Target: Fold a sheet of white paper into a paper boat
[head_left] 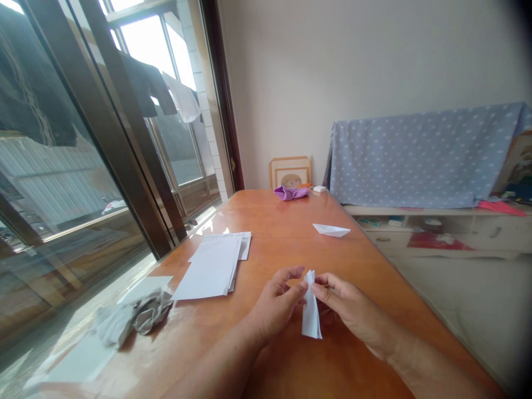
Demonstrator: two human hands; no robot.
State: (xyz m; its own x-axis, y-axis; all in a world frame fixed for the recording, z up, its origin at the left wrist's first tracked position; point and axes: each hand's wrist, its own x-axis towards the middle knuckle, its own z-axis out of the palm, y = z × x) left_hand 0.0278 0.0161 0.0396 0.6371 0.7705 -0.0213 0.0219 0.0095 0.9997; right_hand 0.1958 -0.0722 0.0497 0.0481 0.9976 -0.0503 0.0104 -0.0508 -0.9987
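Observation:
My left hand (276, 302) and my right hand (347, 307) meet over the near middle of an orange-brown wooden table (270, 221). Between them stands a folded piece of white paper (310, 310), narrow and upright, its lower end hanging toward the tabletop. Both hands pinch its upper part with thumb and fingers, one from each side. A finished white paper boat (331, 230) lies farther back on the table, to the right of centre and apart from my hands.
A stack of white paper sheets (214, 266) lies to the left. A crumpled grey cloth (133, 318) sits near the left edge by the window. A purple cloth (291, 192) and a framed picture (290, 172) are at the far end. A blue-covered cabinet (419, 155) stands right.

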